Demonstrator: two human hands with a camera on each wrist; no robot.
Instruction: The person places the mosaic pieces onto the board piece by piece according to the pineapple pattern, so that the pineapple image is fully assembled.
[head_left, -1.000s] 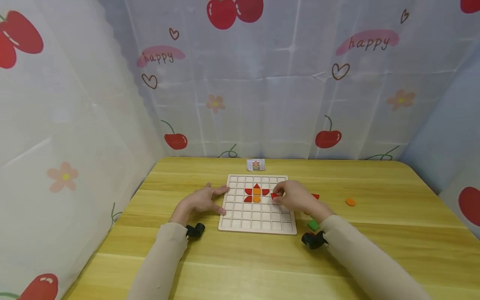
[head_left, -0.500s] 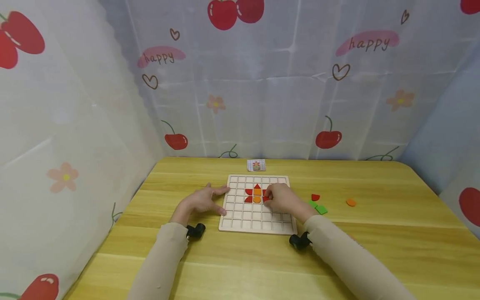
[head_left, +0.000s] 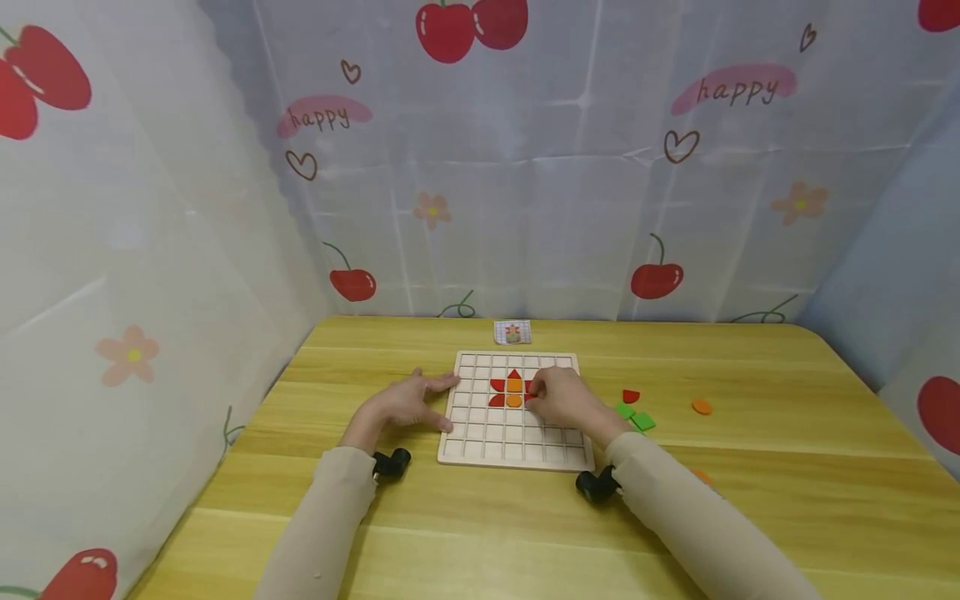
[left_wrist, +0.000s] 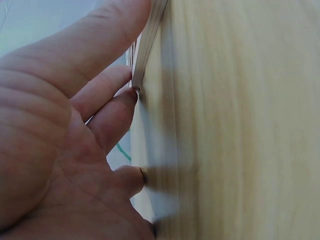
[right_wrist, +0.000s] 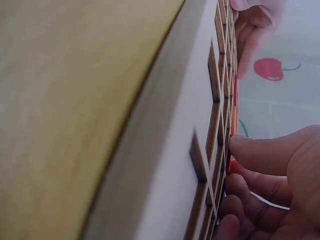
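A wooden grid board (head_left: 516, 464) lies on the table, with a small figure of coloured tiles in its upper middle cells. A red triangle (head_left: 513, 374) tops an orange square (head_left: 514, 385) and an orange round tile (head_left: 513, 401), with red petal-shaped tiles (head_left: 497, 400) at their left. My right hand (head_left: 564, 397) pinches a red tile (right_wrist: 231, 165) between thumb and index finger, down at the grid right of the orange round one; the hand partly covers the red tiles on that side. My left hand (head_left: 405, 402) touches the board's left edge, thumb and fingers spread.
Right of the board lie a red tile (head_left: 631, 396), green square tiles (head_left: 642, 421) and an orange round tile (head_left: 701, 407). Another orange piece (head_left: 702, 477) shows beside the right sleeve. A small picture card (head_left: 512, 332) lies behind the board; a printed curtain (head_left: 525, 208) surrounds the table.
My right hand has carried the red tile leftward to the cell beside the orange round tile, and has barely moved over the last half second. The left hand stays at the board's edge.
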